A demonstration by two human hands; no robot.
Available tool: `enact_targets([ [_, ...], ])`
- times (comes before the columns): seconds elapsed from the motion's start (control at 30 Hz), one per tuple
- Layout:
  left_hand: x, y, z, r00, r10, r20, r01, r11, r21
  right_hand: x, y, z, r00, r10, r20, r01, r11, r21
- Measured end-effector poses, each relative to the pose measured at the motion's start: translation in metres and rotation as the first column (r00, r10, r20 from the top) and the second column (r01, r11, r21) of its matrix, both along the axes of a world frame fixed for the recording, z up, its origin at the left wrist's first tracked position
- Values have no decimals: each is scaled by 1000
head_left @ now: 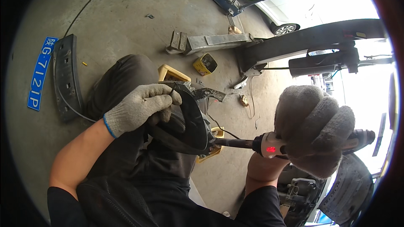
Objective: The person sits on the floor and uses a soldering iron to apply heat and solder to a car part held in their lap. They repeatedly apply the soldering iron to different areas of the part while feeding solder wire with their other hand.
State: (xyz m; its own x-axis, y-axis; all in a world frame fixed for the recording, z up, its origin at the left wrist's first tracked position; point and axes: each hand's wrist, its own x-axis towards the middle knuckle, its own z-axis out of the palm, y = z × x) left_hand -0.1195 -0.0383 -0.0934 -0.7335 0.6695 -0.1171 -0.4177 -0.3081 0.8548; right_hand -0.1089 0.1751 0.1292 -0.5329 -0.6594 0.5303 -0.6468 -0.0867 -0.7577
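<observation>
Wearing a pale knitted glove with a blue cuff, my left hand point(147, 103) is closed at the upper left rim of a curved black plastic part point(194, 122). A short thin dark strip sticks up by its fingertips; where it leads is hidden. The part rests over my lap and has a broken-looking bracket point(210, 94) at its far side. My right hand point(313, 130), gloved too, is wrapped round the handle of a hot-air gun point(269, 144) with a white collar and a red lit display. Its metal nozzle points left, its tip at the part's right edge.
Yellow tubs point(205, 64) and a yellow crate point(172, 73) stand on the concrete floor beyond my knees. A lift arm point(214, 42) reaches in from a post at right. A blue licence plate point(42, 73) and black trim panel point(67, 77) lie left. A white car point(269, 0) stands behind.
</observation>
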Motion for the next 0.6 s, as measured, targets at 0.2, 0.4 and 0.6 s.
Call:
enact_targets([
  [0.2,0,3,5,1000,15,-12,-16,999,-42,19,4,13,983,-185,12,184,983,17],
  [0.4,1,3,5,999,32,-12,-32,998,-58,61,15,11,915,-355,-194,363,932,8],
  [0.6,0,8,8,1000,7,5,-6,997,-71,118,-14,-24,636,-669,-385,658,731,-183],
])
